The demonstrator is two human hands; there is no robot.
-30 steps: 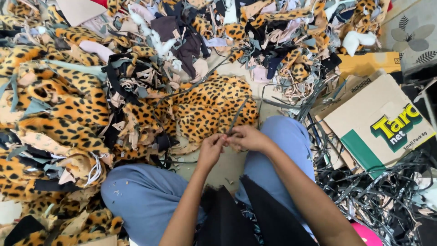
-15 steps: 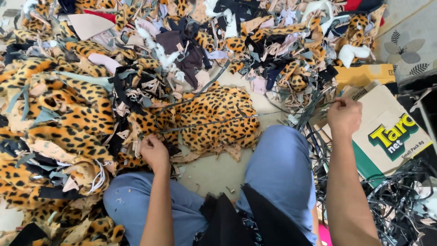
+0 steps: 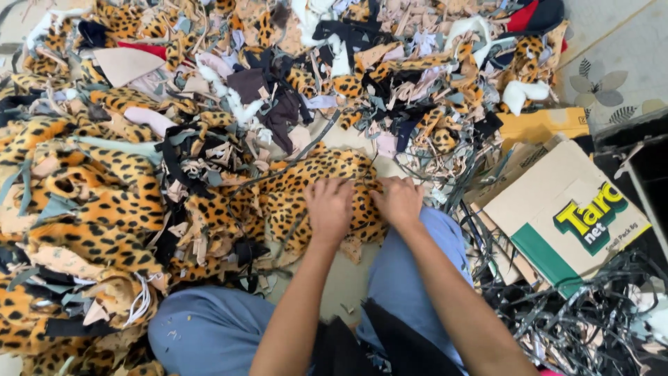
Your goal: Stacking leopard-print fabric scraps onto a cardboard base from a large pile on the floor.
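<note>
A leopard-print fabric piece (image 3: 292,198) lies on the floor in front of my knees. My left hand (image 3: 329,207) and my right hand (image 3: 398,200) both rest on its right part, side by side, fingers curled into the cloth. Whether they pinch it or only press on it is hard to tell. A grey strap (image 3: 289,163) runs across the fabric toward the scrap heap. My legs in blue trousers (image 3: 209,334) frame the spot.
A big heap of leopard-print, black, white and beige fabric scraps (image 3: 139,139) fills the left and top. A flattened cardboard box (image 3: 567,216) lies to the right, with a tangle of dark strips (image 3: 577,320) beside it. Patterned floor (image 3: 612,76) shows at top right.
My right hand came back from the cardboard box to the leopard fabric. My left hand moved right to join it. Both now sit on the cloth together.
</note>
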